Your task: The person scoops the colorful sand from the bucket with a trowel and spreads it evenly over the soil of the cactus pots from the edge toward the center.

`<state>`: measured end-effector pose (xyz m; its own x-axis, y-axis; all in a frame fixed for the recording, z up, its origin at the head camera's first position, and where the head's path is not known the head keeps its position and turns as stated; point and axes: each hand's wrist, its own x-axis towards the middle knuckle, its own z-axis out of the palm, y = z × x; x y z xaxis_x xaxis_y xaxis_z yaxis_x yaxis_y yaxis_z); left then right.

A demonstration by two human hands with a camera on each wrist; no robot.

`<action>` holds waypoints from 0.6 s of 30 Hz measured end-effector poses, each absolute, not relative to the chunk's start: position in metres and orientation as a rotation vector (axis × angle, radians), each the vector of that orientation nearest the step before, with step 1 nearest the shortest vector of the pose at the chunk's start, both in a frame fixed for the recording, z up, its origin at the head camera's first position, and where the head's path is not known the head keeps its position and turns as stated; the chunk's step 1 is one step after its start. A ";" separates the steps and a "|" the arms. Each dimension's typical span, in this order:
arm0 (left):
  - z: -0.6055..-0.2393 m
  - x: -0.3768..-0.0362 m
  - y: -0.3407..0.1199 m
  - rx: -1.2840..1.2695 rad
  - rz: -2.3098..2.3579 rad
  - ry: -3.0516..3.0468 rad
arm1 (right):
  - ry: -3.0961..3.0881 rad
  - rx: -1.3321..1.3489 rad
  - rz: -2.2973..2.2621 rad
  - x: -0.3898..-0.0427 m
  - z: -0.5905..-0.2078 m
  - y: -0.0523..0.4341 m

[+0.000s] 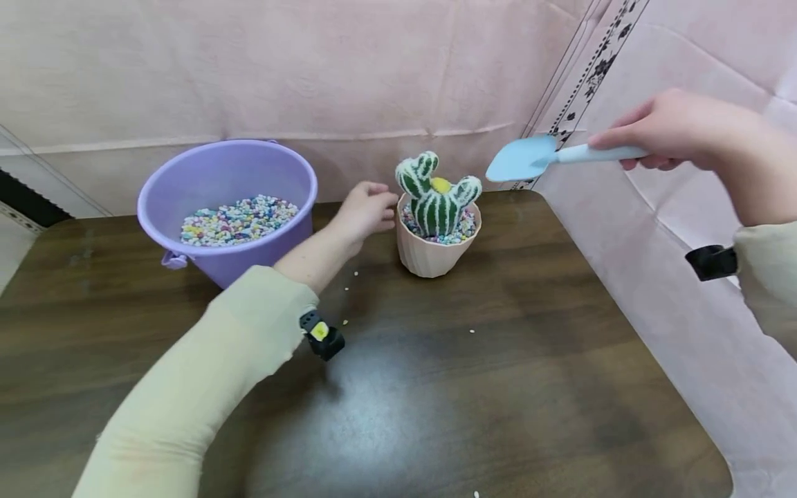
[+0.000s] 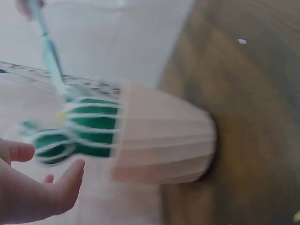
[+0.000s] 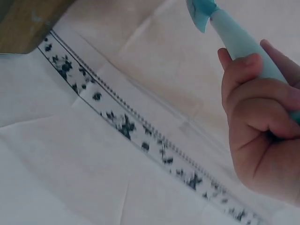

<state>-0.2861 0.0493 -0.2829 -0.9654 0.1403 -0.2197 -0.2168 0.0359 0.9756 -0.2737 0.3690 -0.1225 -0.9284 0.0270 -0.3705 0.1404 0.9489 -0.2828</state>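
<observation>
Cactus [image 1: 437, 195] in its peach pot [image 1: 436, 252] stands on the table [image 1: 498, 387] right of the purple bucket [image 1: 227, 207] in the head view, left hand [image 1: 364, 211] just beside the pot with fingers loosely curled, right hand [image 1: 669, 131] holding a blue scoop [image 1: 519, 158] raised right of the pot. Left wrist view, blurred: relaxed fingers [image 2: 70, 176] apart from the pot [image 2: 161, 136]. Right wrist view: fingers [image 3: 255, 93] wrapped round the scoop [image 3: 234, 33] handle.

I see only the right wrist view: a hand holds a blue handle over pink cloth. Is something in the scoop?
Observer: No, the head view shows the blue scoop with nothing in it, held in the air by the right hand.
Operator: What is under it?
Observer: A pink pot with a toy cactus stands lower, to its left.
Operator: Where is the left hand?
Observer: The left hand is beside the pot, fingers relaxed, with a purple bucket of coloured pebbles on its other side.
</observation>
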 end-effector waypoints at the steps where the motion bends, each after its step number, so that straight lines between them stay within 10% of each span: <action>1: -0.274 -0.284 0.043 -0.060 2.031 2.047 | 2.739 0.137 -0.471 -0.275 -0.119 0.374; 10: -0.218 -0.270 -0.032 -0.019 2.199 2.045 | 2.755 0.033 -1.184 -0.295 -0.108 0.381; 18: -0.229 -0.282 -0.128 -0.207 2.334 2.020 | 2.652 -0.106 -1.215 -0.314 -0.114 0.285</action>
